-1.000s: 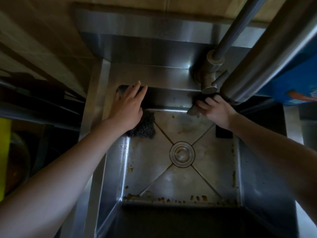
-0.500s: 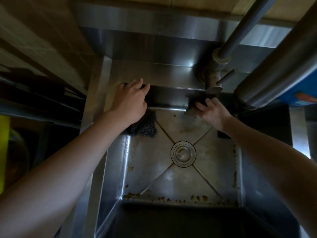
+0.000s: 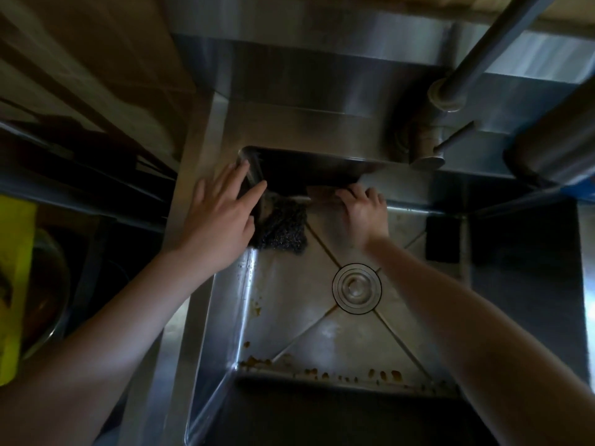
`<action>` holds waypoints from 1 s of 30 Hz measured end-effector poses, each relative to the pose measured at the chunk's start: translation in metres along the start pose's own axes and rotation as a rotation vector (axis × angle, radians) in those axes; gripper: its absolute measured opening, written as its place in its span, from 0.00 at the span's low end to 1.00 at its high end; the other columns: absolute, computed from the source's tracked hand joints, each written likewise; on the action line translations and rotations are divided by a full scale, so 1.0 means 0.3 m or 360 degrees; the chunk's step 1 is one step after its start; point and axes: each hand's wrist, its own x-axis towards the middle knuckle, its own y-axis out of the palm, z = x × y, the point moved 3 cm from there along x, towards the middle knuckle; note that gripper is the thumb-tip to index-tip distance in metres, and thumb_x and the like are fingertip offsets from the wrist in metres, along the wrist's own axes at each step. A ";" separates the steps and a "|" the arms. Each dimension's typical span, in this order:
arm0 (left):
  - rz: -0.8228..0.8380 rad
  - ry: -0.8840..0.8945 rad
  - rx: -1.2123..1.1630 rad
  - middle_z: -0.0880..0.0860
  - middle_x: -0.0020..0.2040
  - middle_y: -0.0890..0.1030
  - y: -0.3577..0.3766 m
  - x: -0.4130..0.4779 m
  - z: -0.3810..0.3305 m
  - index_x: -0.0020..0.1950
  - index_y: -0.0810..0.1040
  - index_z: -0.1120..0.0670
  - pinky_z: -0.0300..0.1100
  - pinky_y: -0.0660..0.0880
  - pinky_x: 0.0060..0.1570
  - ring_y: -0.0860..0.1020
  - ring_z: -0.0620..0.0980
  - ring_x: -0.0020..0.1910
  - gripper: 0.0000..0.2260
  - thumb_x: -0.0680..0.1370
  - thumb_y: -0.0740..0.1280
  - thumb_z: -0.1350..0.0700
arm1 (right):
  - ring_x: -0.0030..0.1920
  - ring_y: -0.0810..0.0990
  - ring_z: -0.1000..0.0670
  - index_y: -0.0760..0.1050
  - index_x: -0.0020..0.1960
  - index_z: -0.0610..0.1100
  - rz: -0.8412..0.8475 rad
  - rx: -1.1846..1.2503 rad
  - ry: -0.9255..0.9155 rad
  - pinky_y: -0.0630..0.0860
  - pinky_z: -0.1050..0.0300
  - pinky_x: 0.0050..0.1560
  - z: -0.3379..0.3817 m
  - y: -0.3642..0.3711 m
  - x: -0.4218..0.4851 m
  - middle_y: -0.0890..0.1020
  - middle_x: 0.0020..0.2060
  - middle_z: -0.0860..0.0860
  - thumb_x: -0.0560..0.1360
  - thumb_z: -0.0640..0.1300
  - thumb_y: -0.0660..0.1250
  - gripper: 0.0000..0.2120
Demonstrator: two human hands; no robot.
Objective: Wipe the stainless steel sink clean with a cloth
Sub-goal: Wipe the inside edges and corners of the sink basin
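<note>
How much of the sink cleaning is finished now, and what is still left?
Little looks done: brown crumbs still line the near edge of the sink floor. In hand: the right hand presses something, too dark to identify, along the far wall; the left hand rests open on the rim. A dark scrubber lies in the far left corner. Left: the floor, side walls and drain.

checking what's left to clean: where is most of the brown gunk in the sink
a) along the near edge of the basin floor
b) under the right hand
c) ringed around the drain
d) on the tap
a: the brown gunk lies in a line of specks along the near edge of the sink floor, while the drain and the tap look free of it.
</note>
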 end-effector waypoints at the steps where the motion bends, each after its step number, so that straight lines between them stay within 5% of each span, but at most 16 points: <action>1: -0.0023 0.0007 0.0018 0.56 0.77 0.52 0.001 -0.012 0.005 0.75 0.59 0.49 0.58 0.53 0.69 0.50 0.55 0.76 0.26 0.78 0.61 0.53 | 0.56 0.74 0.38 0.73 0.64 0.47 0.0099 0.0064 0.0114 0.70 0.47 0.55 0.007 0.047 0.001 0.75 0.59 0.44 0.73 0.39 0.64 0.19; 7: -0.0057 -0.0028 0.0072 0.58 0.77 0.56 0.018 -0.049 0.054 0.75 0.62 0.51 0.58 0.56 0.67 0.54 0.57 0.75 0.27 0.76 0.64 0.54 | 0.57 0.73 0.39 0.69 0.67 0.50 0.0404 0.0354 0.0704 0.71 0.46 0.54 0.012 0.240 -0.053 0.72 0.63 0.44 0.75 0.42 0.60 0.20; 15: -0.0118 0.0022 0.0042 0.57 0.76 0.59 0.056 -0.082 0.094 0.73 0.65 0.54 0.58 0.57 0.68 0.60 0.57 0.74 0.26 0.76 0.65 0.55 | 0.63 0.66 0.37 0.54 0.75 0.54 0.0459 -0.0010 0.0255 0.75 0.43 0.51 0.020 0.263 -0.031 0.60 0.72 0.47 0.77 0.44 0.60 0.29; 19: -0.0163 0.0064 0.0008 0.56 0.76 0.59 0.074 -0.081 0.114 0.72 0.67 0.54 0.58 0.53 0.69 0.59 0.55 0.74 0.25 0.76 0.64 0.54 | 0.63 0.68 0.38 0.54 0.75 0.50 0.0560 -0.0319 -0.0001 0.75 0.48 0.47 0.039 0.283 -0.013 0.65 0.68 0.46 0.77 0.44 0.61 0.30; 30: -0.0213 0.0023 0.0015 0.56 0.76 0.58 0.086 -0.081 0.100 0.71 0.68 0.53 0.59 0.52 0.70 0.59 0.55 0.74 0.24 0.75 0.59 0.53 | 0.63 0.67 0.39 0.55 0.75 0.49 0.0651 -0.0126 0.0075 0.77 0.48 0.47 0.099 0.314 -0.192 0.66 0.68 0.48 0.79 0.42 0.57 0.26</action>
